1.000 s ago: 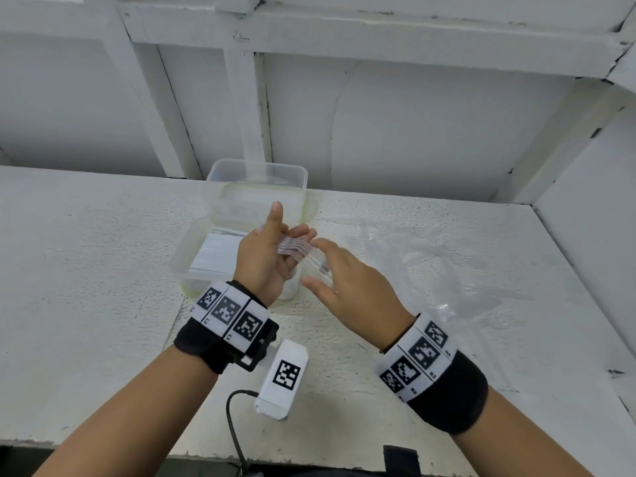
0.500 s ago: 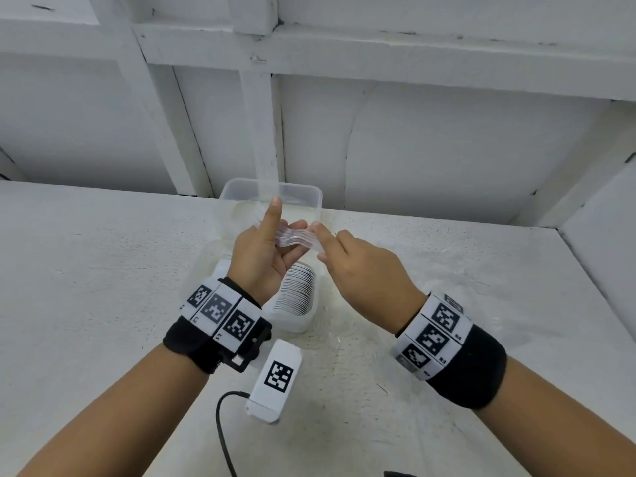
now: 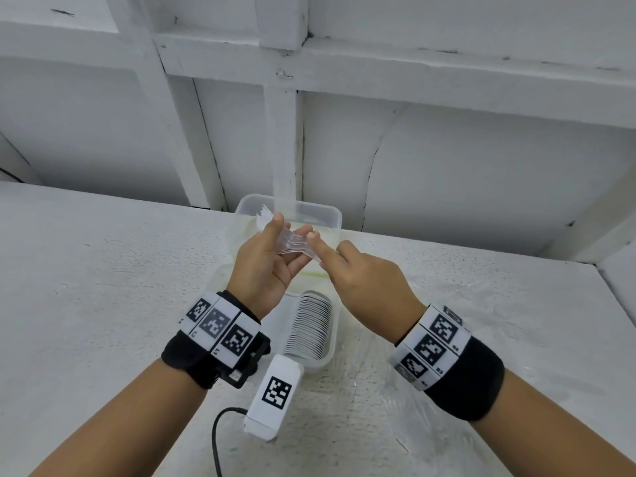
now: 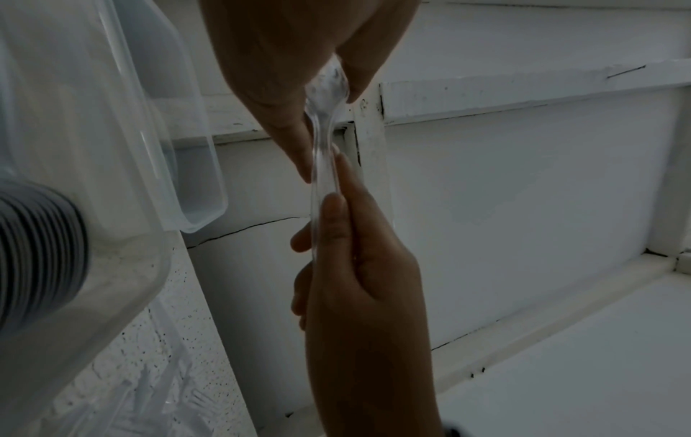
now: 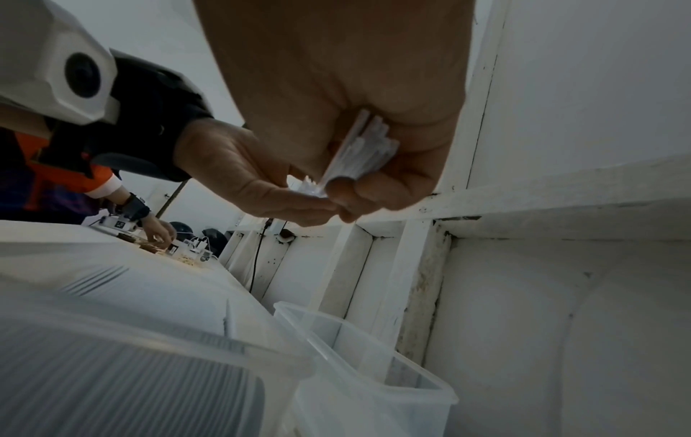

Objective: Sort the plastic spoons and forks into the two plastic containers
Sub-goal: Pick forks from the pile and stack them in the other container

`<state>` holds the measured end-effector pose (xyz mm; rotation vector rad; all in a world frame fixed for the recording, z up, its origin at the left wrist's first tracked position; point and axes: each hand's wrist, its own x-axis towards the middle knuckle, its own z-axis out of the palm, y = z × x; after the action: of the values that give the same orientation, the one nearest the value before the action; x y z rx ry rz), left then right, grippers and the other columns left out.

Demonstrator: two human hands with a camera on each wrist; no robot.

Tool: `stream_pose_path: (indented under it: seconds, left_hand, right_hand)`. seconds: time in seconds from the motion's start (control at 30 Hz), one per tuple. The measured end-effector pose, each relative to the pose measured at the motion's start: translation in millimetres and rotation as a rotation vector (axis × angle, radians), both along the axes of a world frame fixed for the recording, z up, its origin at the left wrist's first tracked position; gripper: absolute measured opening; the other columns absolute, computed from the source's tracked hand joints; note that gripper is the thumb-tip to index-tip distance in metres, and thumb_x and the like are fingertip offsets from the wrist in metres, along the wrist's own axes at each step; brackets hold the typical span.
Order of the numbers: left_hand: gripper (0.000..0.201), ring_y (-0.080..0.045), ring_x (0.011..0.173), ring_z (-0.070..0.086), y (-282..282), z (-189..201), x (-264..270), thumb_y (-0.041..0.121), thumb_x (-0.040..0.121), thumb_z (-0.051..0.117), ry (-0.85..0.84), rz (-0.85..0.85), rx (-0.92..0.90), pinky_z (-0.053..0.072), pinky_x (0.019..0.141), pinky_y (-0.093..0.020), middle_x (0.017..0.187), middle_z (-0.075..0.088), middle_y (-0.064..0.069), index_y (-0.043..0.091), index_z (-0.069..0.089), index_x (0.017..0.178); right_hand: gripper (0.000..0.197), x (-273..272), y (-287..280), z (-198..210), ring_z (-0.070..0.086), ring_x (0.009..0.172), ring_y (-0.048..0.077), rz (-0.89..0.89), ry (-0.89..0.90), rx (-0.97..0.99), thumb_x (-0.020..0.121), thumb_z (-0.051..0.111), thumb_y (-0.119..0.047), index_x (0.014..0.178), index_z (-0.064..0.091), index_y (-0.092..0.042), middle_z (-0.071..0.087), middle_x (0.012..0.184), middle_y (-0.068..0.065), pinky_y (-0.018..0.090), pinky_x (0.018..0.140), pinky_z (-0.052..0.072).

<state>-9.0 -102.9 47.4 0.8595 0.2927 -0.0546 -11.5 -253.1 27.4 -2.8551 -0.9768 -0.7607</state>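
Both hands hold a bundle of clear plastic forks [image 3: 292, 243] in the air over the near edge of the far clear container [image 3: 323, 211]. My left hand [image 3: 293, 230] grips one end between thumb and fingers; my right hand [image 3: 326, 243] pinches the other end. In the left wrist view the bundle [image 4: 324, 165] runs between the two hands. The right wrist view shows the stacked forks [image 5: 361, 153] pinched under my right palm. The near container [image 3: 331, 352] holds a row of stacked white spoons [image 3: 309, 327], partly hidden by my left wrist.
Both containers stand mid-table close to the white panelled wall [image 3: 447, 173]. Crumpled clear plastic film [image 3: 375, 380] lies on the table under my right wrist. A black cable [image 3: 216, 438] hangs from the left wrist camera. Another person's hand [image 5: 159, 229] works at a table far left.
Both hands have carried the fork bundle up and away, to over the far container's near edge. My left thumb, which pointed up before, now lies on the bundle.
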Motion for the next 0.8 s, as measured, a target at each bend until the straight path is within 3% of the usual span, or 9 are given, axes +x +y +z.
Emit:
stream_pose_path:
  seconds: [0.03, 0.13, 0.2, 0.33, 0.4, 0.57, 0.63, 0.7, 0.8]
  left_hand:
    - [0.020, -0.021, 0.076, 0.068, -0.4, 0.7, -0.5, 0.026, 0.094, 0.050, -0.006, -0.003, 0.001, 0.058, 0.075, -0.030, 0.082, 0.071, -0.010, 0.010, 0.054, 0.082]
    - [0.021, -0.021, 0.076, 0.069, -2.0, 3.5, -2.1, 0.027, 0.092, 0.054, -0.019, -0.003, 0.018, 0.057, 0.078, -0.031, 0.079, 0.070, -0.008, 0.011, 0.057, 0.079]
    - [0.024, -0.021, 0.076, 0.069, -2.1, 5.4, -2.1, 0.025, 0.091, 0.055, -0.020, 0.010, 0.041, 0.056, 0.078, -0.031, 0.078, 0.070, -0.009, 0.010, 0.060, 0.074]
    - [0.024, -0.019, 0.073, 0.070, -2.1, 7.3, 2.4, 0.027, 0.093, 0.053, -0.027, 0.036, 0.062, 0.058, 0.074, -0.029, 0.080, 0.072, -0.011, 0.008, 0.058, 0.078]
    - [0.024, -0.019, 0.072, 0.071, -0.7, 8.6, 6.8, 0.029, 0.092, 0.053, -0.018, 0.048, 0.041, 0.059, 0.070, -0.028, 0.082, 0.073, -0.012, 0.008, 0.054, 0.082]
    - [0.024, -0.022, 0.078, 0.071, 8.5, 14.3, 20.0, 0.030, 0.093, 0.051, -0.003, 0.009, -0.001, 0.059, 0.072, -0.030, 0.093, 0.070, -0.017, 0.007, 0.052, 0.091]
    - [0.028, -0.022, 0.080, 0.070, 17.0, 17.4, 28.5, 0.033, 0.093, 0.052, 0.012, -0.063, 0.042, 0.058, 0.076, -0.031, 0.099, 0.068, -0.016, 0.006, 0.053, 0.098]
    - [0.039, -0.022, 0.085, 0.068, 29.4, 20.3, 40.9, 0.043, 0.092, 0.049, 0.056, -0.154, 0.214, 0.056, 0.082, -0.032, 0.099, 0.067, -0.013, 0.006, 0.055, 0.105]
    - [0.037, -0.020, 0.084, 0.064, 56.9, 25.8, 61.5, 0.043, 0.096, 0.042, 0.126, -0.193, 0.523, 0.049, 0.086, -0.032, 0.089, 0.065, -0.007, 0.010, 0.058, 0.093]
  right_hand:
    - [0.036, 0.1, -0.4, -0.2, 0.041, 0.039, 0.015, -0.016, -0.024, -0.009, 0.090, 0.054, -0.017, 0.124, 0.059, -0.006, 0.054, 0.068, 0.003, 0.021, 0.038, 0.018]
    - [0.043, 1.4, -0.2, 1.0, 0.049, 0.048, 0.016, -0.028, -0.034, 0.000, 0.102, 0.024, -0.024, 0.119, 0.058, -0.005, 0.055, 0.067, 0.002, 0.025, 0.043, 0.027]
    - [0.039, 2.5, 0.6, 2.9, 0.047, 0.047, 0.016, 0.000, -0.035, 0.016, 0.101, 0.027, -0.024, 0.119, 0.056, -0.005, 0.055, 0.069, 0.003, 0.025, 0.040, 0.028]
    - [0.037, 6.1, 3.5, 5.5, 0.022, 0.038, 0.014, -0.002, -0.045, 0.042, 0.094, 0.034, -0.027, 0.122, 0.050, -0.011, 0.052, 0.068, 0.003, 0.019, 0.036, 0.014]
    - [0.036, 8.7, 6.0, 9.1, 0.029, 0.031, 0.015, -0.010, -0.038, 0.013, 0.093, 0.034, -0.030, 0.120, 0.047, -0.011, 0.055, 0.066, 0.002, 0.018, 0.035, 0.014]
    - [0.044, 22.4, 10.8, 15.6, 0.042, 0.030, 0.019, -0.012, 0.048, 0.014, 0.093, 0.032, -0.031, 0.109, 0.063, -0.006, 0.062, 0.067, 0.004, 0.015, 0.041, 0.000]
    - [0.043, 31.9, 12.9, 24.1, 0.057, 0.047, 0.027, -0.020, 0.182, 0.033, 0.098, 0.029, -0.033, 0.121, 0.055, -0.008, 0.067, 0.086, 0.007, 0.021, 0.037, 0.017]
    - [0.041, 47.5, 14.2, 34.3, 0.063, 0.084, 0.031, -0.066, 0.395, 0.013, 0.102, 0.026, -0.035, 0.135, 0.039, -0.016, 0.062, 0.113, 0.004, 0.034, 0.057, 0.040]
    - [0.039, 73.4, 18.7, 42.0, 0.058, 0.101, 0.029, -0.089, 0.521, 0.021, 0.102, 0.027, -0.035, 0.135, 0.037, -0.019, 0.060, 0.119, 0.005, 0.034, 0.073, 0.040]
